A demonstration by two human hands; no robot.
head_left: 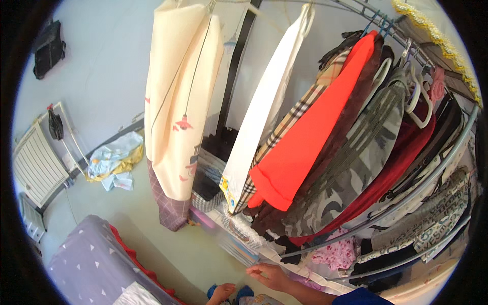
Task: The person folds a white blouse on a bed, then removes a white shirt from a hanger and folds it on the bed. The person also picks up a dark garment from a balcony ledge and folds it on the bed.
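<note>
My right hand (269,276) reaches in from the lower right with its fingers stretched loosely apart and nothing in it. It is nearest to the lower edge of the clothes rack. My left hand (222,293) is low in the middle, fingers loosely bent, with no held thing visible. Above my hands several garments hang on the rack: a white garment (267,96), a plaid one (292,124) partly covered by a red garment (317,137), a camouflage jacket (351,162) and a dark red garment (391,160). White hangers (421,109) show among them.
A cream cover curtain (175,101) hangs left of the garments. At lower left is a bed with a grey-purple patterned cover (86,259). Crumpled cloths (114,157) lie on the floor by a white radiator (40,162). A pink flowered cloth (335,251) sits low in the rack.
</note>
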